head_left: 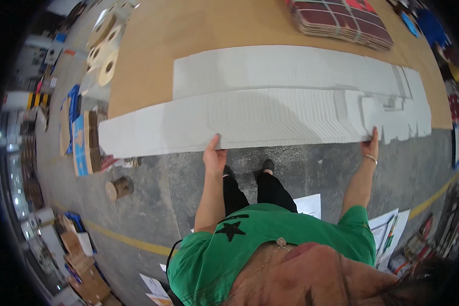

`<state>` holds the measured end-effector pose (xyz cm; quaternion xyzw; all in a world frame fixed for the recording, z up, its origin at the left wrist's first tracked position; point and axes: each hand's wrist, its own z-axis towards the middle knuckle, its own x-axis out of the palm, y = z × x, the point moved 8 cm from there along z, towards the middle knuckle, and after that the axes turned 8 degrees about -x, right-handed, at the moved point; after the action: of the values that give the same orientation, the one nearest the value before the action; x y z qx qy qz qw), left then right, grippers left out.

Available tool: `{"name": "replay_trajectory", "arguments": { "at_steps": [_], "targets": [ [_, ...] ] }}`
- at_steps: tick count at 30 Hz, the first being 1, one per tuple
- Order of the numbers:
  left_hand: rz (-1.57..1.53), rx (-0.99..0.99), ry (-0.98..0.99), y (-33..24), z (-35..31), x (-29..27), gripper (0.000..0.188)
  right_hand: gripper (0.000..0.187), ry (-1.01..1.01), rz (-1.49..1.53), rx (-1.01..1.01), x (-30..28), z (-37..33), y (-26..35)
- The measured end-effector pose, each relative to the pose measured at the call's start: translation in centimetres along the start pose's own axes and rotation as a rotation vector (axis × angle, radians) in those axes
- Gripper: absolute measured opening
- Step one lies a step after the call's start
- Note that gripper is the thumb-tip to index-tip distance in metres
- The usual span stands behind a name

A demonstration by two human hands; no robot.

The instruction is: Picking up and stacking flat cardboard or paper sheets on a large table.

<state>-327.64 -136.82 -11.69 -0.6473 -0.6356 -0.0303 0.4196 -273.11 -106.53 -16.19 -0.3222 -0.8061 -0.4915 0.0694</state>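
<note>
A fanned stack of long white cardboard sheets (229, 120) lies across the brown cardboard-covered surface, its near edge jutting out over the floor. My left hand (215, 156) grips that near edge around the middle, thumb on top and fingers mostly hidden beneath. Farther right, my right hand (371, 147) holds the same edge, thumb up, close to the notched cut-outs at the sheets' right end. Behind the fan, touching it, is another row of white cardboard sheets (270, 69).
A bound pile of dark red printed sheets (341, 23) sits at the far right of the brown surface (143, 76). Cream rolls (108, 67) stand at its left. On the grey floor are a wooden spool (119, 188) and a flat carton stack (86, 143). Papers (390, 229) lie near me.
</note>
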Motion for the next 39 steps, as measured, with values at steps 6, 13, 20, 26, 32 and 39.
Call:
{"name": "replay_trajectory", "arguments": {
  "at_steps": [6,13,20,26,32,39],
  "targets": [
    [-0.023,0.046,-0.004,-3.1,-0.5,-1.2,0.028,0.045,0.014,0.036,-0.022,1.8,-2.5,-1.2],
    [-0.007,0.059,-0.037,-8.6,-0.8,-4.8,0.026,0.041,0.053,-0.010,-0.029,3.6,-6.1,-5.0],
    [0.051,0.073,-0.070,-16.4,0.1,-8.9,0.030,0.037,0.128,-0.022,0.010,8.4,-11.3,-11.5],
    [0.066,0.098,-0.054,-23.2,2.2,-13.5,0.032,0.037,0.112,0.000,0.040,12.6,-15.7,-16.9],
    [0.070,0.155,-0.084,-28.7,2.4,-15.5,0.032,0.039,0.131,-0.002,0.035,16.3,-19.6,-20.3],
    [0.056,0.195,-0.151,-33.1,3.0,-18.2,0.027,0.038,0.153,-0.020,0.058,20.1,-23.8,-22.7]
  ]
}}
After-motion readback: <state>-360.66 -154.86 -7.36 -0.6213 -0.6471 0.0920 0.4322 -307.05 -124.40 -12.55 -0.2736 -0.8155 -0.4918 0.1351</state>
